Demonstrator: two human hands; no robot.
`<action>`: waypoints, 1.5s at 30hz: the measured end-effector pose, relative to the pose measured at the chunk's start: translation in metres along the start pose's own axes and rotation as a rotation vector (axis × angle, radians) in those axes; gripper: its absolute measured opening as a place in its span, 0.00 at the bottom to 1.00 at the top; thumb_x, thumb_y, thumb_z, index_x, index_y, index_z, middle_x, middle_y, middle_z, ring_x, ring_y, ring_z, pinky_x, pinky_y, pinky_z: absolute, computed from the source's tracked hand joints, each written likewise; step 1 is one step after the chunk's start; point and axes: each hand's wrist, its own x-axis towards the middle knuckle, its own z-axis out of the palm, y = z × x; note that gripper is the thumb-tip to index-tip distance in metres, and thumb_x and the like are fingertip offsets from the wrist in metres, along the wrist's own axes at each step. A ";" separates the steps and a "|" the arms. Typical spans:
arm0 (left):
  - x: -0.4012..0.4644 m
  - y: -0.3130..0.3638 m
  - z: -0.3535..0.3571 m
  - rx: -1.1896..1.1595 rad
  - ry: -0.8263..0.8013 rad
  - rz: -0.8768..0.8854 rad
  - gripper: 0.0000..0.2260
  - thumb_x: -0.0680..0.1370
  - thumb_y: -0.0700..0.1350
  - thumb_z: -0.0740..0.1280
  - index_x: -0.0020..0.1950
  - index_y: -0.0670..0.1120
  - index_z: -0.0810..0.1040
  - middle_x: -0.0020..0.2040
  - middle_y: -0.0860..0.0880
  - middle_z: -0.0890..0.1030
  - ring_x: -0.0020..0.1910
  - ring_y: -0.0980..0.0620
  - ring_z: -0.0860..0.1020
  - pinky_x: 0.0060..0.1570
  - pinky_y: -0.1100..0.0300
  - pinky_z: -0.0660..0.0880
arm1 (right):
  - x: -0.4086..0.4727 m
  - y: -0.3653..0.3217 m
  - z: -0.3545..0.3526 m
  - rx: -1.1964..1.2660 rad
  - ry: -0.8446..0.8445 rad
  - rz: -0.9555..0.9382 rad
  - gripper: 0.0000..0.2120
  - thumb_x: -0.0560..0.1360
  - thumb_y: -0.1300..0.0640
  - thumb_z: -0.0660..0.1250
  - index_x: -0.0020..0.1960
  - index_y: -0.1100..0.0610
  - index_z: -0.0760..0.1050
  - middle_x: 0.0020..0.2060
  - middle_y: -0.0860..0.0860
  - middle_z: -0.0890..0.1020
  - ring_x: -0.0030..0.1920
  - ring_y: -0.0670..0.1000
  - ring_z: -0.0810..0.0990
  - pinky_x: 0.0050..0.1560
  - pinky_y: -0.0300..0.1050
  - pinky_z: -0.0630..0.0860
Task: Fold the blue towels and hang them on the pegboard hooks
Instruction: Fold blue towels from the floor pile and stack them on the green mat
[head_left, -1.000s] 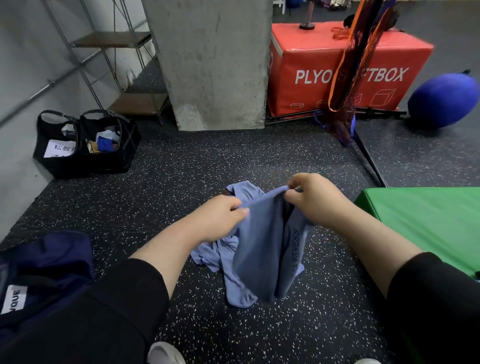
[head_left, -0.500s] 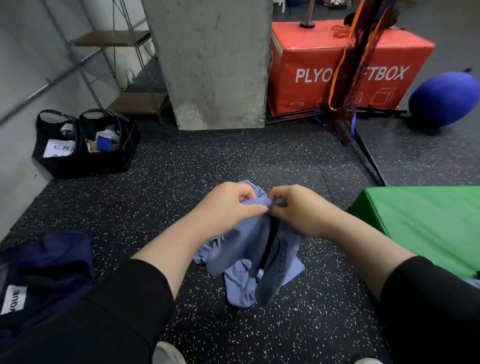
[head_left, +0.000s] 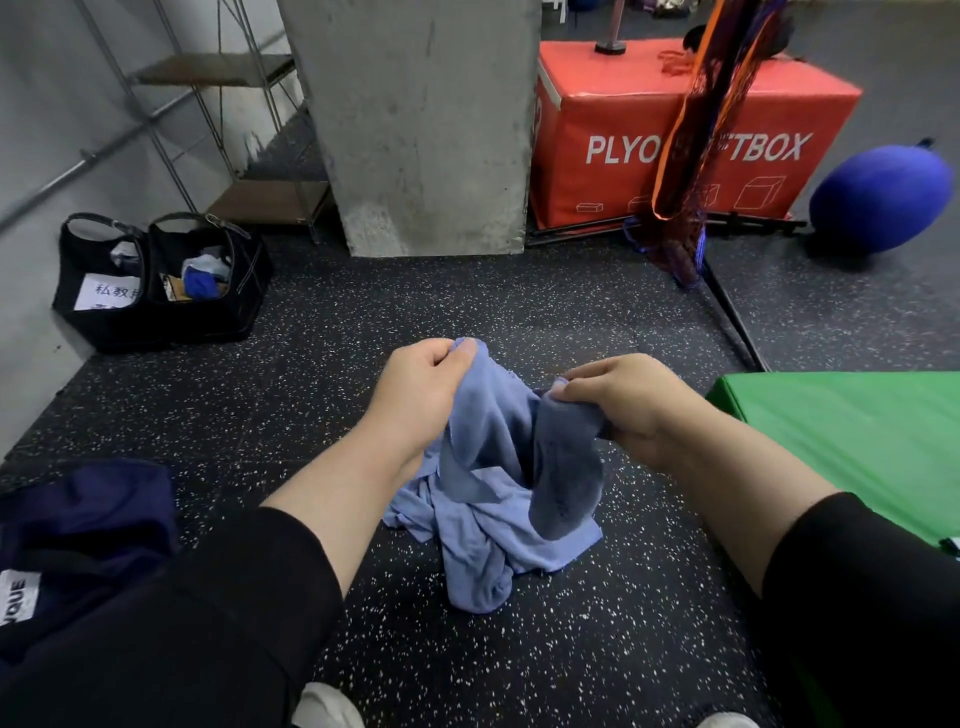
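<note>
Head view: the blue towel (head_left: 493, 483) hangs bunched between the two hands just above the speckled floor (head_left: 363, 322), left of the green mat (head_left: 841, 441); its lower folds appear to rest on the floor. The left hand (head_left: 421, 400) pinches one upper edge between thumb and curled fingers, and the right hand (head_left: 623, 402), nearer the mat, pinches another. The cloth sags below both grips, so squaring it likely calls for drawing the hands apart; no pegboard is visible.

Towel (head_left: 493, 467) edges bunched; box lettering (head_left: 696, 148) partly hidden.
</note>
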 end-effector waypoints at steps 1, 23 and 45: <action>-0.002 0.001 0.004 0.023 0.006 0.005 0.25 0.77 0.58 0.65 0.40 0.35 0.70 0.36 0.48 0.66 0.38 0.50 0.63 0.41 0.53 0.60 | 0.000 -0.001 0.001 0.106 -0.012 0.046 0.08 0.71 0.67 0.75 0.50 0.68 0.83 0.47 0.67 0.84 0.45 0.58 0.79 0.54 0.63 0.78; -0.007 0.000 0.032 0.012 -0.016 0.019 0.17 0.76 0.55 0.69 0.43 0.41 0.83 0.34 0.47 0.72 0.36 0.53 0.68 0.39 0.55 0.66 | -0.010 0.001 0.023 0.546 -0.205 0.079 0.04 0.78 0.65 0.68 0.52 0.63 0.81 0.40 0.56 0.85 0.35 0.50 0.84 0.38 0.40 0.81; -0.020 0.005 0.044 0.659 -0.004 0.573 0.10 0.78 0.51 0.68 0.45 0.49 0.87 0.43 0.53 0.79 0.47 0.50 0.76 0.46 0.52 0.74 | -0.015 -0.004 0.024 0.641 -0.148 0.087 0.09 0.83 0.58 0.64 0.47 0.61 0.79 0.36 0.54 0.81 0.36 0.50 0.79 0.40 0.42 0.82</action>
